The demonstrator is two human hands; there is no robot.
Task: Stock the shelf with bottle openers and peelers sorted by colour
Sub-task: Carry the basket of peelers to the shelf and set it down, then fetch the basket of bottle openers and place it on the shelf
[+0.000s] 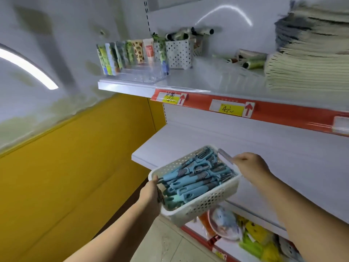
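Head view, only one supplied. White perforated basket (196, 188) held in the air, tilted, just in front of the bare middle shelf (236, 148), its far corner over the shelf's front edge. Packed with blue-handled peelers (190, 180), mostly lying lengthwise, metal heads toward the far end; can't separate bottle openers from peelers at this blur. All one colour apart from one greener handle at the near end.

Left hand (151, 193): grip closed on the basket's near-left rim, fingers curled over the edge. Right hand (249, 165): grip closed at the far-right corner, contact point hidden behind the knuckles, so can't tell if it pinches the rim or just steadies it. Motion blur there.

Handling, as judgement: basket is thin plastic, likely flexes under load; full of metal-headed tools, so moderately heavy for its size. Best held at opposite rims or under the base, kept level — tilt lets the loose tools slide. Handles look rubbery and easy to pinch; blades sharp, so take them by the handle.

Upper shelf (188, 84) carries tubes and stacked notebooks (311, 69); bottom shelf holds packaged goods.
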